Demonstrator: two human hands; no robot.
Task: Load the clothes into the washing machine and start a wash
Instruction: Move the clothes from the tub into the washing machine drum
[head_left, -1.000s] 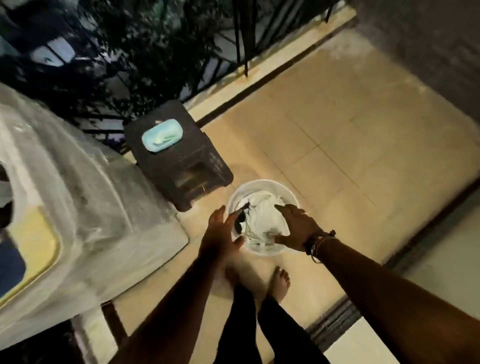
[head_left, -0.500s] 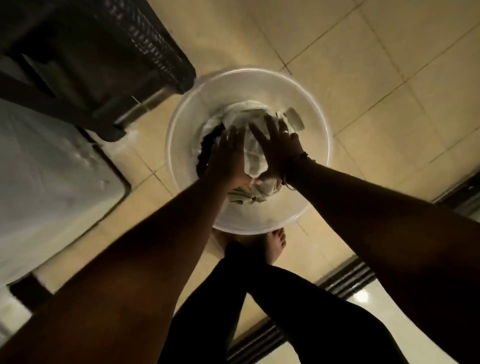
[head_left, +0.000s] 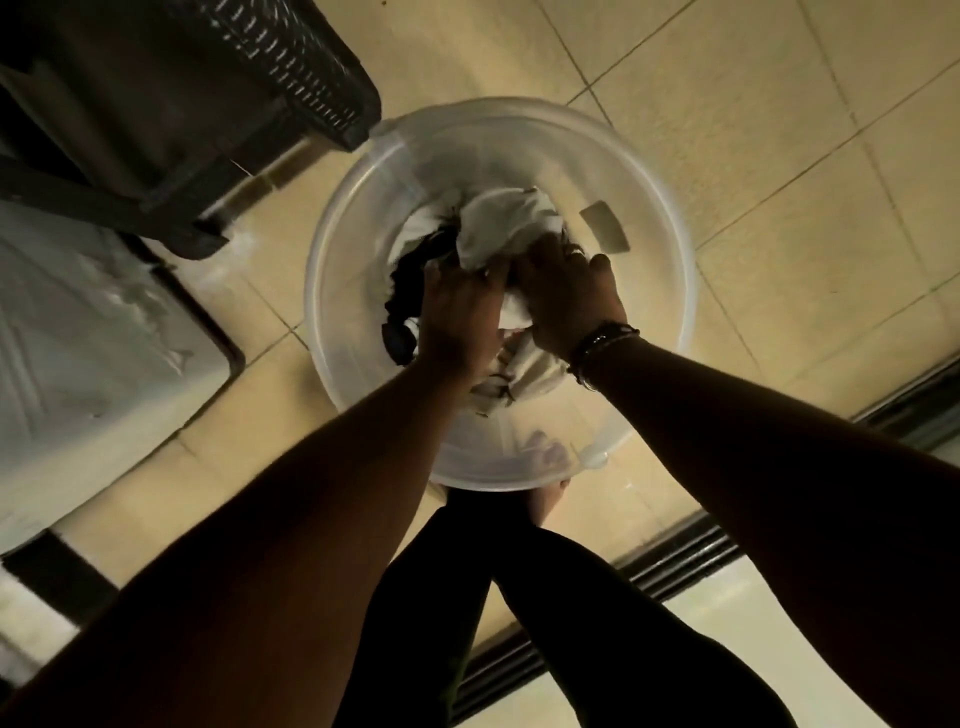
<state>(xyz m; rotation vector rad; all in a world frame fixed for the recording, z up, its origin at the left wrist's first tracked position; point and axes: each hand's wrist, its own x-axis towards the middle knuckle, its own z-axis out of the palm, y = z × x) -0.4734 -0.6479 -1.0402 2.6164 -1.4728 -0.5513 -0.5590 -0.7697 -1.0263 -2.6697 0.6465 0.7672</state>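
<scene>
A clear round plastic tub (head_left: 670, 291) stands on the tiled floor straight below me. In it lies a bundle of clothes (head_left: 506, 223), mostly white cloth with a dark piece on its left side. My left hand (head_left: 457, 312) grips the bundle from the left, over the dark piece. From the right, my right hand (head_left: 566, 291), with dark bracelets at the wrist, grips the white cloth. The covered washing machine (head_left: 78, 353) fills the left edge of the view.
A dark woven-pattern plastic stool (head_left: 208, 93) stands at the upper left, close to the tub. My legs and bare feet are just below the tub. A dark door track (head_left: 675, 566) crosses the floor at the lower right. Beige tiles stretch to the upper right.
I have bent down much closer to the tub. Both hands went from lying on top of the clothes to closing round the bundle.
</scene>
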